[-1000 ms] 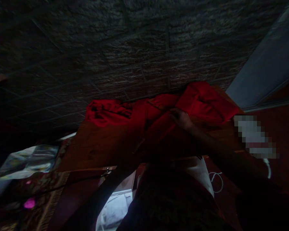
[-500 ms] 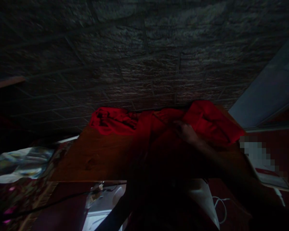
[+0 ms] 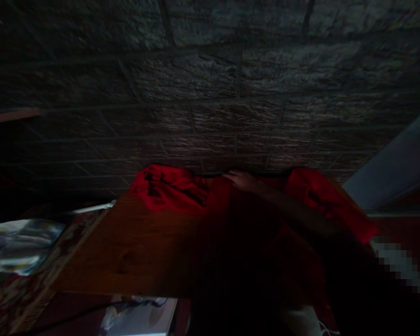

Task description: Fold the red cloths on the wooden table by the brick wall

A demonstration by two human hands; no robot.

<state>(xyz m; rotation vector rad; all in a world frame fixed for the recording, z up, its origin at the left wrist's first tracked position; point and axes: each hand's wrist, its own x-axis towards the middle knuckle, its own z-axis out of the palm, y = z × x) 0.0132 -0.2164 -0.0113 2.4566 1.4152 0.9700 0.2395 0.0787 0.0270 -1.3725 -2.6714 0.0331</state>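
A red garment or cloth lies across a brown wooden table against the wall. Its bunched left part and its right part are lit, while its middle sinks into deep shadow. My right hand reaches over the middle of the cloth to its far edge. The fingers point left and lie on a flat red strip; the dim light hides the fingertips in part. My left hand does not show; the area low in the middle is nearly black.
Behind the wooden table rises a rough block wall. A shiny plastic bag lies at the left on a patterned rug. Below the front edge are a white box-like thing and a dark cable. A pale panel stands at the right.
My right hand has moved left and away from me, from the right-middle of the cloth to its far edge. The view has shifted, and the left forearm seen before has gone into darkness.
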